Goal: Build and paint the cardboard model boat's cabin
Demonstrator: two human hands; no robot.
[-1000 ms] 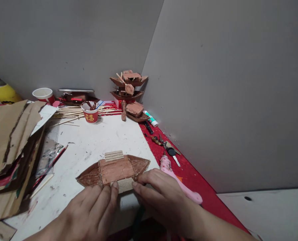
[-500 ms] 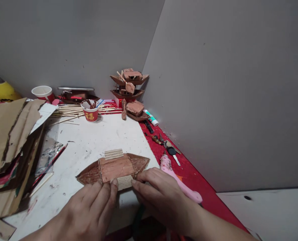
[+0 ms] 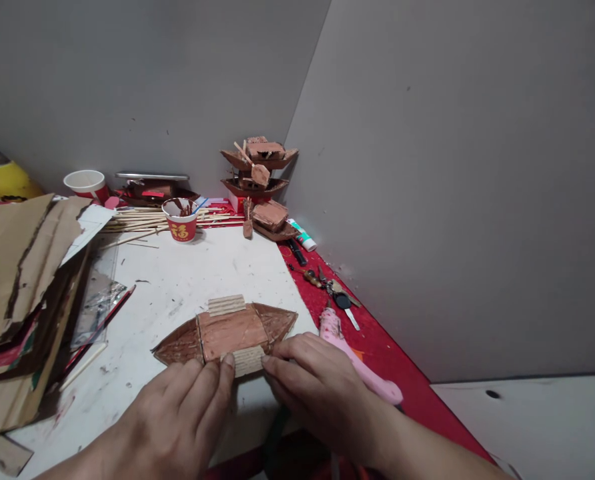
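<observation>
A brown boat model [image 3: 232,331] lies on the white board, pointed at both ends. One corrugated cardboard strip [image 3: 248,361] runs along its near side, and another corrugated strip [image 3: 227,305] sits at its far side. My left hand [image 3: 182,407] has its thumb and curled fingers closed on the left end of the near strip. My right hand [image 3: 312,387] pinches the right end of that same strip, its fingertips at the boat's near edge. The undersides of both hands are hidden.
Cardboard sheets [image 3: 7,267] are stacked at the left. Behind are a red paper cup [image 3: 180,230], wooden sticks [image 3: 127,220] and finished boat models [image 3: 260,155]. A pink glue gun [image 3: 357,363], keys [image 3: 344,301] and a glue tube [image 3: 303,236] lie on red cloth at the right.
Both hands keep their hold on the near strip. The boat and strips appear very slightly higher in the view; nothing has been let go.
</observation>
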